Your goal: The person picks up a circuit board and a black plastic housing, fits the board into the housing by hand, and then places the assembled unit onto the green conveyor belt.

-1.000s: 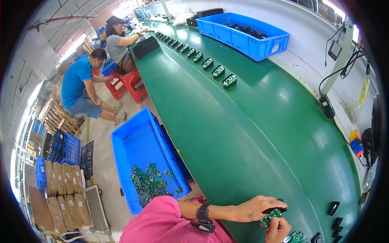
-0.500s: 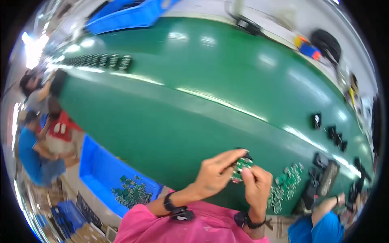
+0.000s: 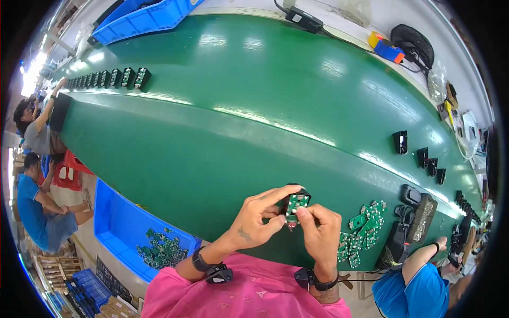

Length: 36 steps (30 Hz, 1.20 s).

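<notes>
In front of my chest I hold a small black plastic housing (image 3: 284, 206) with a green circuit board (image 3: 296, 201) lying in its open face. My left hand (image 3: 249, 222) is closed around the housing, its forefinger along the far edge and its thumb at the near side. My right hand (image 3: 323, 228) is closed too, the thumb pressing on the board's right side; its other fingertips are mostly hidden. To the right of my right hand lies a loose pile of green circuit boards (image 3: 366, 228) on the green table (image 3: 185, 153).
A blue bin (image 3: 114, 220) with more boards stands at the table's near left edge. Filled housings (image 3: 127, 77) form a row at far left; black housings (image 3: 401, 142) stand at right. Another blue crate (image 3: 143, 24) sits at the back. A co-worker's arm (image 3: 424, 259) is at right.
The view has shifted, so the table and its objects sit farther left and higher. My hands still hold the housing and board, and the board now faces up more plainly.
</notes>
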Each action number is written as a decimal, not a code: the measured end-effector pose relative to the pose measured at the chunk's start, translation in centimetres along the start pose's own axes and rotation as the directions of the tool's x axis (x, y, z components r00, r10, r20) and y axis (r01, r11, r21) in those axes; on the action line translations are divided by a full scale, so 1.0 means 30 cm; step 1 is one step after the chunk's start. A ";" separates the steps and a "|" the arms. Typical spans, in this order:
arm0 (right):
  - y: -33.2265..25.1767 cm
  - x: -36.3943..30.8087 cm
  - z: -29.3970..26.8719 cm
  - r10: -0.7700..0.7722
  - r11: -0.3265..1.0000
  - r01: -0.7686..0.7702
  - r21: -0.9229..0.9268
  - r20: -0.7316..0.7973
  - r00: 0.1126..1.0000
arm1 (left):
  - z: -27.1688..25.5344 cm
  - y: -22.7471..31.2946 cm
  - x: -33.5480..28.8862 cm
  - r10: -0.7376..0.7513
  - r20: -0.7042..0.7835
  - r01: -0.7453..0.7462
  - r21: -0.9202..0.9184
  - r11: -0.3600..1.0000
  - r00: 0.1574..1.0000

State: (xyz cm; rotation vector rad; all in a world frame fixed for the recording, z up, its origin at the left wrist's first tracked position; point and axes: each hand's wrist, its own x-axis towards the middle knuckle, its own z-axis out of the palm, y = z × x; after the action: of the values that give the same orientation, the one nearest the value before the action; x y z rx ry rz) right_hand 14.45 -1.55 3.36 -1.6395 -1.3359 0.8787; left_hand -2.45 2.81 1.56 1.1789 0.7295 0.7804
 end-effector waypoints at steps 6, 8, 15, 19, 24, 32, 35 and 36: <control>-0.001 -0.001 0.023 -0.058 0.984 0.051 -0.173 -0.037 0.998 | 0.021 0.000 0.010 -0.073 -0.132 0.079 0.038 0.996 0.988; 0.017 -0.003 0.034 0.005 0.993 -0.010 -0.115 -0.049 0.999 | 0.035 -0.001 0.018 -0.058 -0.201 0.066 0.038 0.997 0.978; 0.006 0.000 0.079 -0.077 0.997 0.077 -0.018 -0.023 0.997 | 0.048 -0.012 0.022 -0.014 -0.235 0.050 0.146 0.988 0.972; 0.015 0.006 0.081 -0.080 0.996 0.080 -0.028 -0.012 0.997 | 0.034 0.011 0.027 -0.091 -0.177 0.114 0.121 0.986 0.980; 0.037 0.007 0.095 -0.184 0.981 0.179 -0.074 -0.074 0.980 | 0.039 -0.003 0.020 -0.071 -0.175 0.100 0.161 0.982 0.982; 0.062 0.003 0.081 -0.368 0.929 0.371 0.004 -0.117 0.922 | 0.057 -0.054 -0.001 0.426 -0.114 -0.319 0.500 0.805 0.898; 0.046 0.008 0.067 -0.411 0.910 0.414 0.015 -0.077 0.908 | 0.052 -0.051 -0.003 0.472 -0.117 -0.353 0.516 0.780 0.874; 0.041 0.008 0.067 -0.400 0.916 0.400 -0.010 -0.058 0.915 | 0.050 -0.051 -0.002 0.470 -0.122 -0.344 0.529 0.776 0.874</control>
State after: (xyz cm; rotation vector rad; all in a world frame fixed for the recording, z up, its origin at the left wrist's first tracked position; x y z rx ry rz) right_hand 13.21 -1.09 1.39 -1.3087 -1.5545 0.5797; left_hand -1.02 1.68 0.40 1.7694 0.9272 1.1682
